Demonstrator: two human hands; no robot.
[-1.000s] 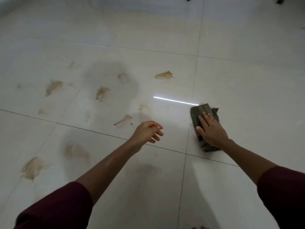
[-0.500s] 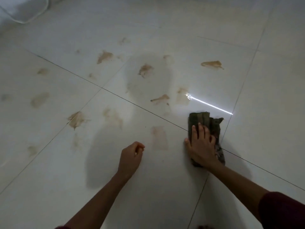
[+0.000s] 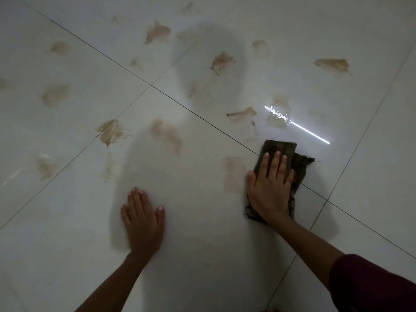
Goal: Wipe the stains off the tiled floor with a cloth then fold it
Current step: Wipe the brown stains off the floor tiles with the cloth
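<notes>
Cloth (image 3: pixel 284 152), dark and bunched, lies on the tiled floor (image 3: pixel 202 255) under the right hand (image 3: pixel 270 188), whose fingers lie flat and spread, pressing rather than gripping. The left hand (image 3: pixel 143 221) rests open on bare tile, holding nothing. The cloth looks soft, limp and perhaps damp; a palm on its middle should steer it. A faint stain (image 3: pixel 234 174) sits just beside it, with more stains beyond.

- Cloth (image 3: pixel 284 152): dark olive-brown, bunched into a rough oblong, lying flat across a grout line of the floor, its far end free and creased.
- Stains (image 3: pixel 221 61): tan-brown smears, some dense, some faint, scattered over the pale glossy tiled floor (image 3: pixel 67 255) beyond and left of the cloth.
</notes>
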